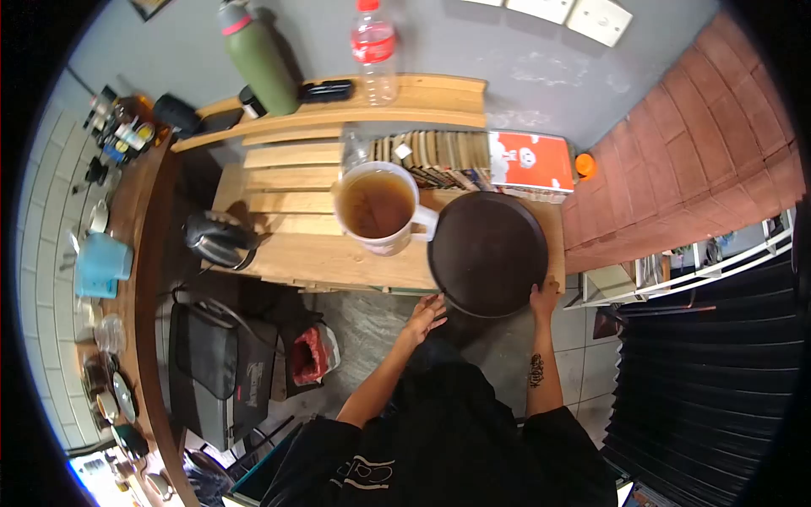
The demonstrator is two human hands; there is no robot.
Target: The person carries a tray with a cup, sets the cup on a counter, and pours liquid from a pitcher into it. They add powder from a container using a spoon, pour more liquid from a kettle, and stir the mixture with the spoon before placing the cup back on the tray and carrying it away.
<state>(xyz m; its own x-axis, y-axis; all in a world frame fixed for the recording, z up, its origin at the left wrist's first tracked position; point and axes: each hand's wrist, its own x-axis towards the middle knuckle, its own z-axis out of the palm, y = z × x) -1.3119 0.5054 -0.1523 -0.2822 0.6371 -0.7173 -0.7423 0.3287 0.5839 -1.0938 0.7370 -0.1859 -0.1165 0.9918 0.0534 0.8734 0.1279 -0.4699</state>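
A round dark tray lies at the right end of the wooden bench, its near edge reaching past the bench front. My right hand grips the tray's lower right rim, the fingers partly hidden. Just off the lower left rim, my left hand has its fingers apart and holds nothing. To the left of the tray stands a white-handled clear jug of brown liquid, its handle pointing toward the tray.
Behind the jug are a row of books and an orange-and-white box. A green bottle and a plastic bottle stand on the back ledge. A kettle sits left; a brick wall bounds the right.
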